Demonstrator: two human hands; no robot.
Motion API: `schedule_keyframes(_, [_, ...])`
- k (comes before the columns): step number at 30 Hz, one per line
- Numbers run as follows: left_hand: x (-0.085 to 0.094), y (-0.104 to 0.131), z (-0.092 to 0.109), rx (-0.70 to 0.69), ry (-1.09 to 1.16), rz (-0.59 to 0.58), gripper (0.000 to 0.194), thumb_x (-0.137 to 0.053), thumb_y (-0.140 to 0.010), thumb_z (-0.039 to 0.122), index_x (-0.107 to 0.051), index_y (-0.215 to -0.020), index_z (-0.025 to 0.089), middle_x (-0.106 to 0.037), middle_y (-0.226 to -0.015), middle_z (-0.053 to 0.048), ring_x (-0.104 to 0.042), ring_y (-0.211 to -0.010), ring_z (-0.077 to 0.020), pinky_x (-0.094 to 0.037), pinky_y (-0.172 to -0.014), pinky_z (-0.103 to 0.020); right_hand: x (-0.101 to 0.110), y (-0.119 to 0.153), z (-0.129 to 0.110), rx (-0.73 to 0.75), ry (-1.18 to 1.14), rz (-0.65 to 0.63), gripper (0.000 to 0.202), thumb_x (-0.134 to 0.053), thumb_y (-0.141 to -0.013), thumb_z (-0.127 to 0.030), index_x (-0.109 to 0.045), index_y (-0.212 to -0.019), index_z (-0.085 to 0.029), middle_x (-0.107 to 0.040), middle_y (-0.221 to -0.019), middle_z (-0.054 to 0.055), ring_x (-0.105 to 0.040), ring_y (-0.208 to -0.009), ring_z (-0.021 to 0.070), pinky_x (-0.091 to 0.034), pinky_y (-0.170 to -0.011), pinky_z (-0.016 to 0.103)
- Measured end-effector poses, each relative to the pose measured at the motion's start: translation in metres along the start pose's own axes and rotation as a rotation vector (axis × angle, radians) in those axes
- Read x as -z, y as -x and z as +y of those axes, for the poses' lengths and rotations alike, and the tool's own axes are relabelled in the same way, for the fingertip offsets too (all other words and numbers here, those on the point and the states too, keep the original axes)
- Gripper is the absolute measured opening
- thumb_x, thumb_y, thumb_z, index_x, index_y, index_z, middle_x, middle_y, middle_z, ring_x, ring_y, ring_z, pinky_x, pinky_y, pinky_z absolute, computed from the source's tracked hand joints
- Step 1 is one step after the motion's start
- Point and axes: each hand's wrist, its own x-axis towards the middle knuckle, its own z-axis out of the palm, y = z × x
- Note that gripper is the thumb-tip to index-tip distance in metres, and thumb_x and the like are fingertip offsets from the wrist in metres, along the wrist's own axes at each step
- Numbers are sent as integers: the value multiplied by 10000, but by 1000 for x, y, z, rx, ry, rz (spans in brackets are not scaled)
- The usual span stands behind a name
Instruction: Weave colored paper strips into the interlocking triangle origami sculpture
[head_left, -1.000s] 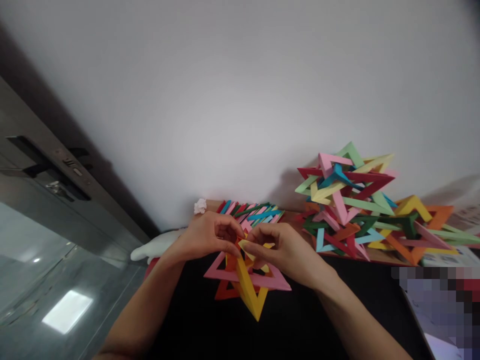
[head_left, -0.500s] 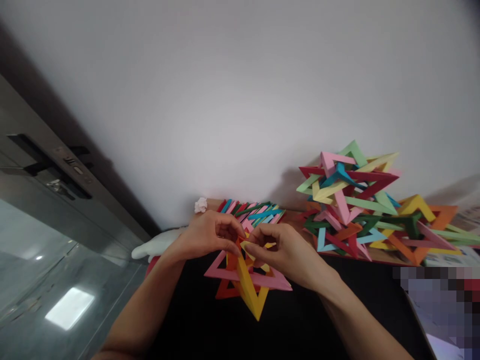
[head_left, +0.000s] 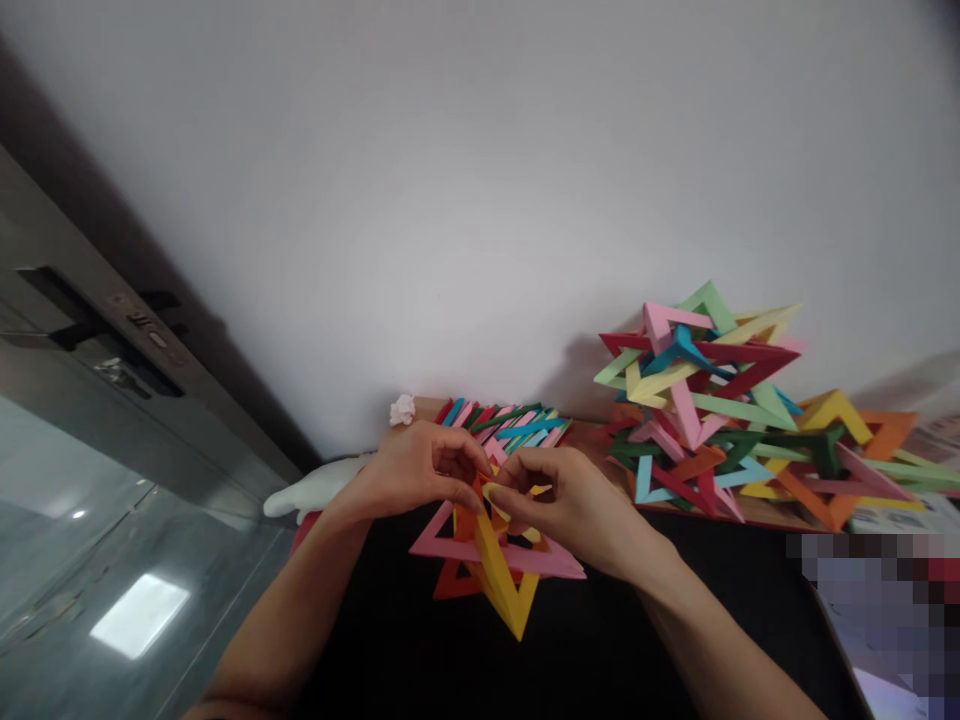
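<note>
Between my hands is a folded-paper star [head_left: 495,557] made of interlocking pink, yellow, orange and red triangle frames. My left hand [head_left: 420,468] pinches an orange strip near its top with thumb and forefinger. Close beside it, my right hand [head_left: 559,505] has thumb and fingertips closed on a pale yellow strip of the same star. The fingertips of both hands almost meet. A yellow point of the star hangs down toward me over a black surface [head_left: 600,640]. My fingers cover part of the star's upper side.
Behind my hands lies a row of folded coloured paper strips [head_left: 517,425], with a crumpled white paper [head_left: 403,409] to their left. Finished-looking paper stars [head_left: 697,365] are piled at the right against the wall [head_left: 480,200]. A door with a handle [head_left: 97,340] stands at left.
Almost nothing differs. Both hands keep their pinch on the star, and its lower point has shifted very slightly to the right in view.
</note>
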Motion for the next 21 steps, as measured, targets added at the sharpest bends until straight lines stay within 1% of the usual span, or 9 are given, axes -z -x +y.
schedule_keyframes(3, [0,-1,0,5,3,-8,255,-798,-600,164,-681,-823,127,-670,-808,-43,-611,-663,-120,-500,-608,-239,0,0,0,-1,1,12,160,-591,-820,-282,-604,-706,-169,-637,-657,-5,-653,-559,129,-542,-545,245])
schedule_keyframes(7, [1,-1,0,10,-6,-5,255,-798,-604,184,-679,-822,127,-674,-811,-46,-621,-669,-121,-508,-613,-238,0,1,-1,16,-17,-19,166,-581,-828,-295,-614,-716,-177,-631,-662,-5,-644,-583,131,-555,-574,263])
schedule_keyframes(10, [1,-1,-1,15,9,-3,257,-800,-600,185,-678,-820,129,-676,-809,-45,-624,-675,-122,-510,-616,-239,0,0,-1,21,-6,-13,152,-565,-831,-266,-615,-711,-187,-630,-661,-9,-644,-593,131,-558,-586,264])
schedule_keyframes(17, [0,-1,-2,2,77,-24,266,-802,-598,149,-677,-831,126,-670,-793,-37,-631,-687,-124,-502,-628,-247,-3,-1,1,18,11,29,164,-568,-823,-270,-604,-691,-180,-638,-658,-2,-646,-574,133,-557,-548,257])
schedule_keyframes(21, [0,-1,0,11,91,-15,258,-805,-586,145,-679,-811,121,-667,-769,-27,-612,-653,-111,-486,-600,-234,-3,-1,0,18,50,44,156,-571,-813,-260,-606,-684,-179,-645,-646,-2,-644,-575,137,-542,-540,255])
